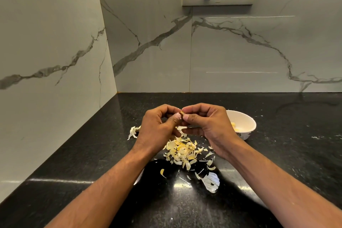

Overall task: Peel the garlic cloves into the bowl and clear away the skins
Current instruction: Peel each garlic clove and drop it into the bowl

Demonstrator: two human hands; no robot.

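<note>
Garlic clove [182, 112]: small, pale yellow tip showing between both hands, held above the skin pile; most of it is hidden.
Left hand [160, 127]: fingers curled in, thumb and fingertips pinching the clove.
Right hand [205, 123]: fingers curled, thumb pressed to the clove's other side, touching the left hand.
Skin pile [182, 152]: thin, papery, curled flakes, cream to yellow, heaped directly below the hands; looser scraps and one broad white piece [211, 182] lie nearer the person.
Bowl [245, 122]: round, glossy white, just right of the skin pile, with yellowish peeled cloves [234, 127] inside.
Desk [92, 153]: polished black speckled stone.
Wall: grey-veined marble.
</note>
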